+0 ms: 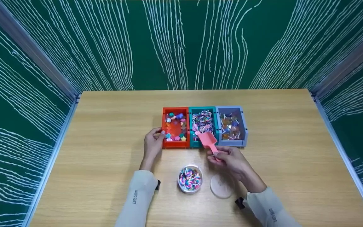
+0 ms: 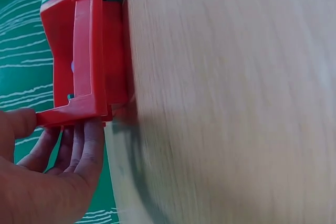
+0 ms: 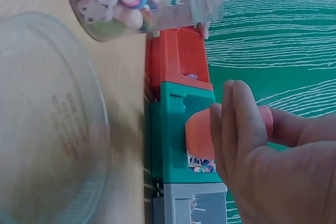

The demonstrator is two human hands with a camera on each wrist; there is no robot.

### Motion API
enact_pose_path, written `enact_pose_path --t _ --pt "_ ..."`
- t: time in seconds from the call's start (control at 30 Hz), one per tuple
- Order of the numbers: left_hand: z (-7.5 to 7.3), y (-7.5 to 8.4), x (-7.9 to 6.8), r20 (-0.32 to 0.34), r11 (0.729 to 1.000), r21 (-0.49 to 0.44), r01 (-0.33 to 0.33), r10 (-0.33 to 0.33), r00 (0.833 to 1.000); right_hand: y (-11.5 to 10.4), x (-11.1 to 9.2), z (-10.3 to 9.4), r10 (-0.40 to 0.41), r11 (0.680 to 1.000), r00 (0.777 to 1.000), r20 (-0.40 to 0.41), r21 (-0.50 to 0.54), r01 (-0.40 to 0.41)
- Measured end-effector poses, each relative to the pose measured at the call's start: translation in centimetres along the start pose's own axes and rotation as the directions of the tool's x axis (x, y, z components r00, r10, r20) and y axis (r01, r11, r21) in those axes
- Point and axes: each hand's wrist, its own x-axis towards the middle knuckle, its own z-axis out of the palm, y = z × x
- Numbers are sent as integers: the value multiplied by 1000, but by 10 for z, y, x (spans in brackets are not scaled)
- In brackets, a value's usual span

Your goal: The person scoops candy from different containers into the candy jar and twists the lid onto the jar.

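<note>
My left hand (image 1: 153,143) grips the left side wall of the red bin (image 1: 175,144); in the left wrist view the thumb (image 2: 21,123) is on one side and the fingers lie along the outside. With my right hand (image 1: 232,160) I hold a pink scoop (image 1: 208,139) by its handle, its blade over the front of the teal bin (image 1: 195,143). Small striped lollipop charms (image 1: 203,121) fill much of that bin. The red bin contains assorted small colourful charms (image 1: 180,116). Whether the blade carries anything is too small to tell.
Joined on the right is a grey-blue bin (image 1: 244,134) of translucent lollipop charms (image 1: 230,127). Nearer me stands a clear jar (image 1: 179,186) holding swirl lollipop charms (image 1: 190,179). A round clear lid (image 1: 221,186) lies flat beside it on the wooden table (image 1: 106,142).
</note>
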Motion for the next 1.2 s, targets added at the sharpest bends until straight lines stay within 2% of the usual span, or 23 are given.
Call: enact_pose_path --t 0.17,0.33,0.57,0.67,0.87,1.07,1.2 --pt "0 3 4 -22 999 -39 31 -32 999 -10 2 1 58 994 996 67 89 -64" --pt "1 4 5 -42 997 -68 38 -41 998 -22 6 2 79 988 987 137 120 -96" --pt "1 4 6 -35 996 -63 60 -62 997 -34 13 4 165 964 972 167 181 -195" --pt "1 4 5 -35 997 -49 68 -70 997 -39 15 5 183 954 959 214 196 -226" --pt "2 3 3 -35 996 -47 75 -77 996 -47 18 5 244 901 932 269 292 -320" --pt "2 3 3 -41 997 -52 48 -50 998 -56 23 2 298 855 909 291 342 -390" --pt "0 3 5 -34 998 -56 39 -41 999 -64 28 1 330 814 890 316 382 -437"
